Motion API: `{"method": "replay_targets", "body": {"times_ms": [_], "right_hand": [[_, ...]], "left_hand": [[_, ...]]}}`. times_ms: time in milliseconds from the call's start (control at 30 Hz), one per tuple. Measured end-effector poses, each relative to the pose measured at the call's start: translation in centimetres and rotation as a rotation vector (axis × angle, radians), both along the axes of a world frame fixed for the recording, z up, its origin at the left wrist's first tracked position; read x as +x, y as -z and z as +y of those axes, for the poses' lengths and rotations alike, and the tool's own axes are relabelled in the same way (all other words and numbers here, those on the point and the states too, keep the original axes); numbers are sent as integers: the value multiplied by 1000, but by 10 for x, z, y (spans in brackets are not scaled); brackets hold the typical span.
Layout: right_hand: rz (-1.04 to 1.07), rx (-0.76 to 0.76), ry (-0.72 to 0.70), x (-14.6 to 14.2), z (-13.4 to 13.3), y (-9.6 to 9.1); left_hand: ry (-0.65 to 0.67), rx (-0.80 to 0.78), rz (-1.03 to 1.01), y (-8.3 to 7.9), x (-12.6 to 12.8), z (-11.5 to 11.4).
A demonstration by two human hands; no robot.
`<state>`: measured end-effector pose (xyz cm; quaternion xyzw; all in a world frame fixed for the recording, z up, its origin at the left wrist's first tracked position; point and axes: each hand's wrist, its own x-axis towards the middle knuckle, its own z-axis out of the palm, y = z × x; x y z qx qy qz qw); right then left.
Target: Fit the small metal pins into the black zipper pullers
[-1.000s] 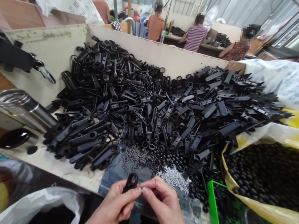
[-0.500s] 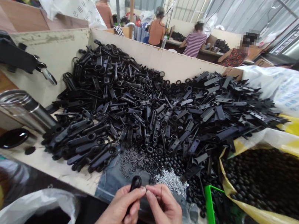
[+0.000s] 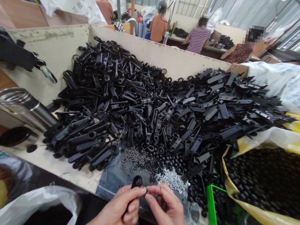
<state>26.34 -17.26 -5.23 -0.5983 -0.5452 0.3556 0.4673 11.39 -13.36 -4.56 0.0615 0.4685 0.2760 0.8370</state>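
Note:
My left hand (image 3: 125, 203) is closed round a black plastic part with a ringed end (image 3: 137, 181), which pokes up above the thumb. Close against it, my right hand (image 3: 166, 205) is pinched, its thumb and forefinger meeting near the left thumb tip. Whatever sits between those fingertips is too small to name. Just beyond both hands lie silver pins (image 3: 173, 180), small dark screws (image 3: 134, 159) and black balls (image 3: 177, 163). A large heap of black ringed parts (image 3: 107, 95) rises behind them, with flat black pieces (image 3: 224, 108) at its right.
To the right stand a yellow bag of black balls (image 3: 275, 180) and a green basket (image 3: 210, 208). A steel cylinder (image 3: 27, 105) and a black clamp-like device (image 3: 12, 52) are at the left. A white sack (image 3: 69, 200) opens below. Several people sit beyond the box wall (image 3: 137, 45).
The view has shifted slightly. Both hands keep nearly the same place and grip, fingertips still close together.

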Motion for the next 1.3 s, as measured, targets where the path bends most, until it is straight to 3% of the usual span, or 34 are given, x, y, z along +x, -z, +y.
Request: {"method": "replay_targets", "body": {"times_ms": [200, 400, 667, 867, 1067, 1300], "right_hand": [[-94, 46, -22, 3, -2, -1], [-103, 57, -6, 5, 0, 0], [-179, 136, -185, -2, 2, 0], [-187, 83, -146, -4, 5, -4], [-148, 41, -88, -10, 2, -5], [-207, 57, -198, -9, -4, -6]], "left_hand": [[50, 21, -18, -5, 1, -3], [197, 123, -86, -14, -12, -3], [160, 137, 160, -2, -23, -14], [284, 397, 191, -6, -23, -12], [341, 514, 311, -1, -23, -13], [412, 680, 417, 9, -29, -12]]}}
